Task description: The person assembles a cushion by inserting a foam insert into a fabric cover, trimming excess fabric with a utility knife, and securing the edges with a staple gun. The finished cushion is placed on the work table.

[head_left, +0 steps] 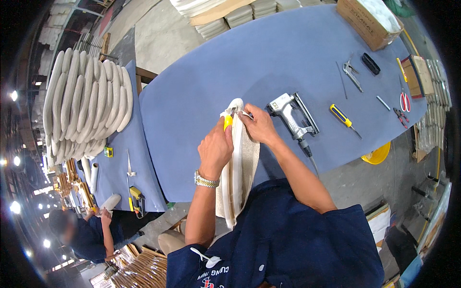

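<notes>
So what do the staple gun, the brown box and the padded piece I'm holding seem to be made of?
Staple gun: probably metal, since its silvery body shines. Brown box: likely cardboard, going by its matte, flat sides. Padded piece: apparently woven fabric outside, matte and speckled beige; its filling I can't tell.

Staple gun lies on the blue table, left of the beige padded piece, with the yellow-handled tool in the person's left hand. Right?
Wrong side: in the head view the staple gun lies right of the beige padded piece. The blue table and the yellow-handled tool in the left hand are correct.
</notes>
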Demonstrator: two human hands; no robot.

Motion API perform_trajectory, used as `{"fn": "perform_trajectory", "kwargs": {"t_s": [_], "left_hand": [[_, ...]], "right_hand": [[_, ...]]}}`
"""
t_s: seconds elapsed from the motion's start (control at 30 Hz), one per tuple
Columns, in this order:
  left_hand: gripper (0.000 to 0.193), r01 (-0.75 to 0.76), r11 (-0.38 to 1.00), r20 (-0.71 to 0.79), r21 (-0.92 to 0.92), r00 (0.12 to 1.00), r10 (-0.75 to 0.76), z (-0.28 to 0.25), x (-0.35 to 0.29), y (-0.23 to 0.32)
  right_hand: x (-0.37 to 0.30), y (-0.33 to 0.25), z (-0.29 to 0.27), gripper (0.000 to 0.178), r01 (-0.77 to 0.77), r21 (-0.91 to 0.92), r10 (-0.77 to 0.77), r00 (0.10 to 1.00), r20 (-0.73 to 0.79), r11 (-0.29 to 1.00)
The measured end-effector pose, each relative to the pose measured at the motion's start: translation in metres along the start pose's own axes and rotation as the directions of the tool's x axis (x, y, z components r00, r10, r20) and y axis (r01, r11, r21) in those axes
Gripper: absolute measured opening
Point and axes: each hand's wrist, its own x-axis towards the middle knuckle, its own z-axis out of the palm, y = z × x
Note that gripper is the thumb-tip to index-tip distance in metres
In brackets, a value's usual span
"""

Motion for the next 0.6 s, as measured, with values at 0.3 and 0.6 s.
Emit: {"fn": "perform_trajectory", "kwargs": {"t_s": [0.3, 0.6], "left_hand": [[0.039, -0.023, 0.996, 0.032, 0.086, 0.999, 0.021, -0.0043, 0.0019, 0.0060], [0.039, -0.094, 0.980, 0.024, 0.176, 0.996, 0.091, 0.0017, 0.0067, 0.0057]], "right_hand": [[-0.0002, -0.0048, -0.0045, 0.022, -0.038, 0.011, 0.038, 0.999, 0.011, 0.999], [-0.0009, -0.0012, -0.0005, 0.024, -0.004, 0.025, 0.005, 1.000, -0.008, 1.000]]}}
